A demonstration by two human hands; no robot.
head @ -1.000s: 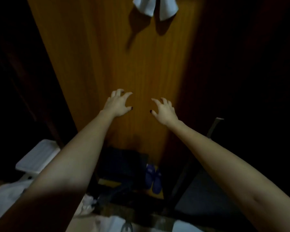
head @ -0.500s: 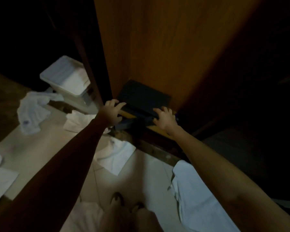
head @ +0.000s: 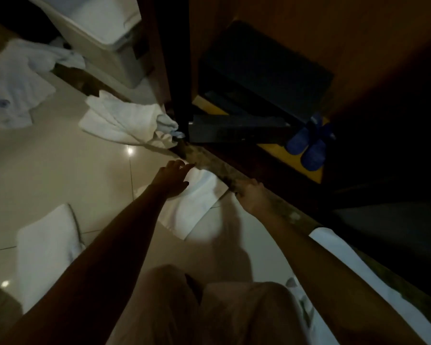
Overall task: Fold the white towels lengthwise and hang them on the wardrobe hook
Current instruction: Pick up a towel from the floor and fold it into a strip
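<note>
- Down on the pale floor tiles point(head: 60, 170), hard against the speckled stone threshold point(head: 217, 170) of the wardrobe point(head: 334, 26): flat white towel point(head: 192, 210), spread out, far edge touching the threshold.
- Left hand point(head: 172, 179) over the towel's far left part, palm down, fingers straight and apart, gripping nothing; touching or just above the cloth, cannot tell.
- Right hand point(head: 250, 197) at the towel's right corner, beside the threshold, knuckles up, fingers bent downward; pinching the corner or not, cannot tell, fingertips hidden.
- Both bare forearms stretched forward from the bottom of the view, above knees in pale trousers point(head: 209, 307).
- Up and left of the hands, crumpled white towel point(head: 125, 120), bunched end touching the dark upright panel point(head: 179, 70) of the wardrobe.
- Far left, another rumpled towel point(head: 15, 80) with a small blue mark; near it, white lidded bin point(head: 102, 33).
- Lower left, folded towel point(head: 45, 245) on the tiles, well apart from the hands.
- Lower right, long white towel point(head: 346, 265) running along the threshold under the right forearm.
- Inside the wardrobe, dark box point(head: 266, 68) on the yellow-brown floor panel, with blue slippers point(head: 309, 145) side by side just to its right.
- Dim light, deep shadow on the left forearm.
</note>
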